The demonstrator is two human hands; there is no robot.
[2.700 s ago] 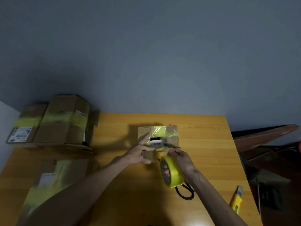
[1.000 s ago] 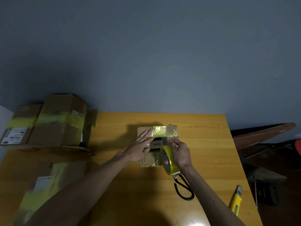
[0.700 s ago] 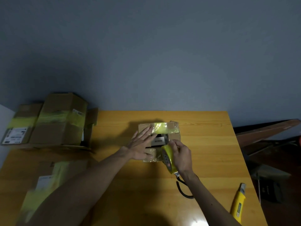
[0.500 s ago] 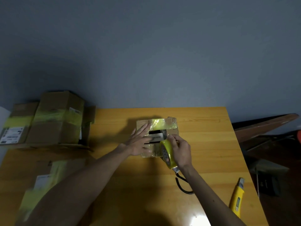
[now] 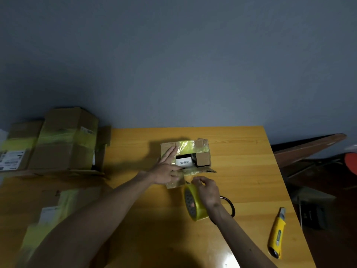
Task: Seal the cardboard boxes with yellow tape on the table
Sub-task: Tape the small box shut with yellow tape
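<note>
A small cardboard box [image 5: 202, 158] lies mid-table, a strip of yellow tape across its far top and a gap showing a white barcode label inside. My left hand [image 5: 166, 169] presses flat on the box's left side, fingers straight. My right hand [image 5: 207, 190] grips the yellow tape roll [image 5: 194, 204], held upright just in front of the box; its fingertips pinch at the roll's top edge. A short stretch of tape seems to run from the roll to the box's near flap.
Taped cardboard boxes [image 5: 63, 140] stand at the far left, and another taped box [image 5: 52, 215] lies near left under my arm. Black scissors [image 5: 229, 206] lie behind my right wrist. A yellow utility knife [image 5: 276, 234] rests near the right edge of the table [image 5: 241, 171].
My right hand has drawn the tape roll back from the box top toward me, off the front edge. My left hand stays pressed on the box.
</note>
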